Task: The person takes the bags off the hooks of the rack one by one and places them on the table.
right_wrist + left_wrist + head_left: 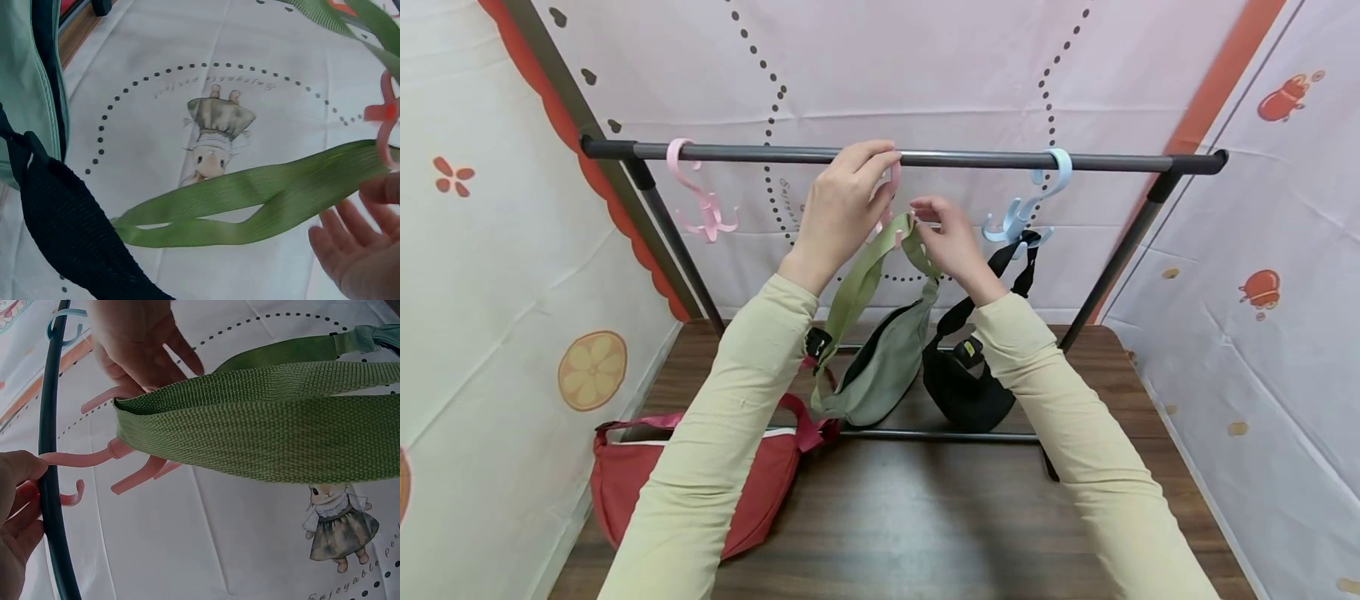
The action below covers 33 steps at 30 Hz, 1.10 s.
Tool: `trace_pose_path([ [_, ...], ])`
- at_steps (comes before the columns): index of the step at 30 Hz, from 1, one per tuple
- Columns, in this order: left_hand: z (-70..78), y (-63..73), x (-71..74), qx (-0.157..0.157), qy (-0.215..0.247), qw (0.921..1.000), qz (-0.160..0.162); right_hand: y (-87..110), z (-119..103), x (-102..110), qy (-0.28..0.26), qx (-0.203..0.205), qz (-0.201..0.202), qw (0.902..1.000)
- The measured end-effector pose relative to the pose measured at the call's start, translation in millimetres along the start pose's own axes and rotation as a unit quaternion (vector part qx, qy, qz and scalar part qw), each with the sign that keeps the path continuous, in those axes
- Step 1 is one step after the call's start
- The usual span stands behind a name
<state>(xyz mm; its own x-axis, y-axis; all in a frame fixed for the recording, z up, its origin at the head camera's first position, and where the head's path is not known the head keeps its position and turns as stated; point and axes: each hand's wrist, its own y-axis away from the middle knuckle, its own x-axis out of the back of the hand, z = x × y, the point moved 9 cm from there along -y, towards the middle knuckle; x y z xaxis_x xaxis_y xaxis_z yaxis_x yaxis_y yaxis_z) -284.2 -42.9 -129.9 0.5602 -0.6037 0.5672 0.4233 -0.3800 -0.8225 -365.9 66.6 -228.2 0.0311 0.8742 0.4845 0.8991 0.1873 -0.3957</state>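
Observation:
At the middle of the black rail (760, 154), my left hand (848, 196) grips the top of a pink hook (81, 457), thumb and fingers on either side of the rail. A green strap (269, 437) loops over the hook's lower prongs, and the grey-green waist bag (891, 358) hangs from it, its zip opening dark. My right hand (955, 242) is beside the strap's top, fingers loosely extended near the prongs; whether they touch the strap is hard to tell. In the right wrist view its fingers (340, 240) lie just under the strap.
A blue hook (1022, 208) on the right holds a black bag (970, 392) by its strap. Another pink hook (706, 204) hangs at the left. A red bag (760, 492) lies on the wooden table (925, 533), partly behind my left arm. Printed cloth surrounds the rack.

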Motion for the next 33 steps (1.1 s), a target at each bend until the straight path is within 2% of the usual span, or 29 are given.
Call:
trace_pose_path([
  [4, -0.4, -1.3, 2.0, -0.001, 0.007, 1.0, 0.003, -2.9, 0, -6, -0.012, 0.01, -0.031, 0.9994],
  [10, 0.6, -2.1, 4.8, -0.006, 0.008, 0.9999, 0.005, -0.9, 0, -9, -0.013, 0.031, -0.045, 0.9984],
  [16, 1.6, -5.1, 3.1, -0.006, 0.013, 0.9999, 0.005, 0.8, 4, 1, -0.004, 0.004, -0.041, 0.9991],
  [19, 1.0, -6.3, 2.2, -0.001, 0.015, 0.9999, 0.003, -0.6, 1, 11, 0.01, -0.009, -0.013, 0.9998],
  [22, -0.5, -6.2, 1.0, 0.007, 0.023, 0.9997, 0.0, -1.2, -6, 21, 0.033, -0.004, 0.031, 0.999],
  [29, -2.9, -1.9, 0.1, 0.011, 0.037, 0.9992, -0.001, 5.9, -36, 33, 0.078, 0.055, 0.123, 0.9878],
  [33, -4.8, 0.5, 0.4, 0.013, 0.042, 0.999, -0.002, 12.3, -53, 35, 0.08, 0.093, 0.168, 0.9781],
])
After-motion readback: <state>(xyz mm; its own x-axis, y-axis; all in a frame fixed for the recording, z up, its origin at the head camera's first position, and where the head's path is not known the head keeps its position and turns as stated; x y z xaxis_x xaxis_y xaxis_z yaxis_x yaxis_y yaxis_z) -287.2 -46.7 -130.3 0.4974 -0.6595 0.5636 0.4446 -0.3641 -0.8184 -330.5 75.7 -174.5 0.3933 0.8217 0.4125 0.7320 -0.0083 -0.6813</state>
